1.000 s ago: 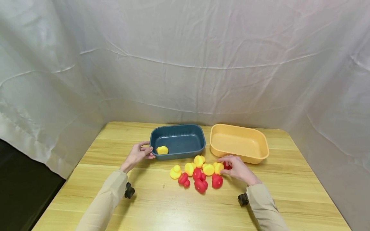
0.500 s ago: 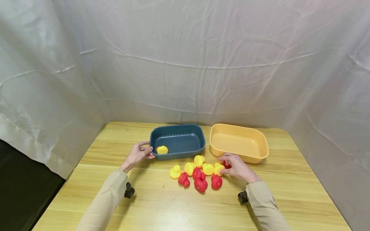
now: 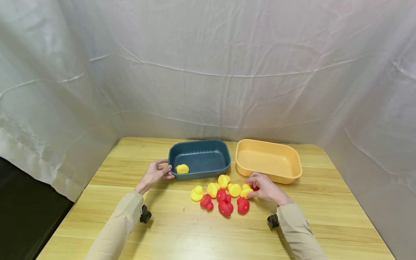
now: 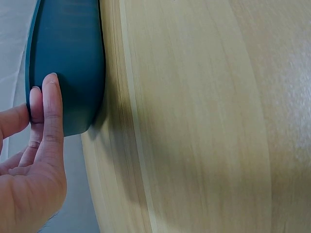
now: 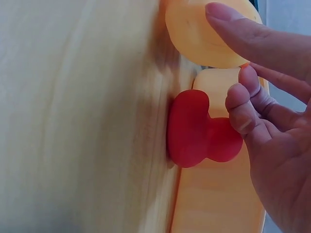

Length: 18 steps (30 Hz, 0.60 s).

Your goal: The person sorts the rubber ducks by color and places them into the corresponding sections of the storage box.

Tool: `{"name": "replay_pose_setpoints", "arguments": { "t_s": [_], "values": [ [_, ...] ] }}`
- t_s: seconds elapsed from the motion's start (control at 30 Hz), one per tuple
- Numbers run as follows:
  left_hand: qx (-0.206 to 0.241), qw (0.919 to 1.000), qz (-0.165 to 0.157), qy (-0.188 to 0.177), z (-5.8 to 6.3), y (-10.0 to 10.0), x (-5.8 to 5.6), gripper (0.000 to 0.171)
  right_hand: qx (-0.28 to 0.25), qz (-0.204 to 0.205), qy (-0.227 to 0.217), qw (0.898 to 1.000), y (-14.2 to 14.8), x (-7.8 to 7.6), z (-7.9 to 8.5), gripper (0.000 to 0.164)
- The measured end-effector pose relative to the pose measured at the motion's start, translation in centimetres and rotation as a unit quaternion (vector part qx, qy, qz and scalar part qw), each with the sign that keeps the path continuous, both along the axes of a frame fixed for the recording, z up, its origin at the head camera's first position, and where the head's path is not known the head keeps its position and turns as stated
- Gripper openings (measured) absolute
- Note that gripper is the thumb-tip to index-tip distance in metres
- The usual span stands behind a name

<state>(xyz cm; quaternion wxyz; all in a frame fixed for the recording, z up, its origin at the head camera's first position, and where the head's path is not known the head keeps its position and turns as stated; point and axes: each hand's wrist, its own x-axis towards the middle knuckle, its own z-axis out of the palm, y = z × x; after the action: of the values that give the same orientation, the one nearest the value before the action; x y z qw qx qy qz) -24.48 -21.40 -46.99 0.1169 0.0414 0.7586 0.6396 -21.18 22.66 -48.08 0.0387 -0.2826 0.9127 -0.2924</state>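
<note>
My left hand pinches the near left corner of the dark blue tub, thumb at the rim and fingers along the outer wall. Inside that corner lies one yellow rubber duck. My right hand has its thumb and fingers around another yellow rubber duck on the table. In the right wrist view the thumb presses this duck's rounded body. A red rubber duck sits beneath the hand, near the curled fingers; the head view shows only part of it.
More yellow ducks and red ducks lie clustered on the wooden table between the hands. Behind my right hand stands an orange tub. A pale curtain encloses the back and sides.
The yellow duck at my right hand has tipped and shifted slightly toward me. The red duck beside it has edged left. The left hand and both tubs look almost unmoved.
</note>
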Motion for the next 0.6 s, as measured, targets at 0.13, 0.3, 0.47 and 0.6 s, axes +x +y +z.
{"name": "replay_pose_setpoints", "arguments": {
  "t_s": [0.13,0.3,0.47,0.6],
  "values": [
    [0.001,1.0,0.001,-0.003,0.01,0.0,0.04,0.057,0.002,0.005,0.004,1.0,-0.09,0.05,0.16,0.042],
    [0.001,1.0,0.003,-0.004,0.12,0.04,0.09,0.057,0.002,0.013,0.01,1.0,-0.15,0.16,0.39,0.037],
    [0.0,1.0,0.002,-0.002,0.13,0.01,0.06,0.057,-0.005,0.012,0.004,1.0,-0.05,0.08,0.54,0.037],
    [0.004,1.0,0.003,-0.003,0.12,0.08,0.07,0.057,-0.018,0.004,-0.006,1.0,0.01,-0.06,0.59,0.036]
  ]
}}
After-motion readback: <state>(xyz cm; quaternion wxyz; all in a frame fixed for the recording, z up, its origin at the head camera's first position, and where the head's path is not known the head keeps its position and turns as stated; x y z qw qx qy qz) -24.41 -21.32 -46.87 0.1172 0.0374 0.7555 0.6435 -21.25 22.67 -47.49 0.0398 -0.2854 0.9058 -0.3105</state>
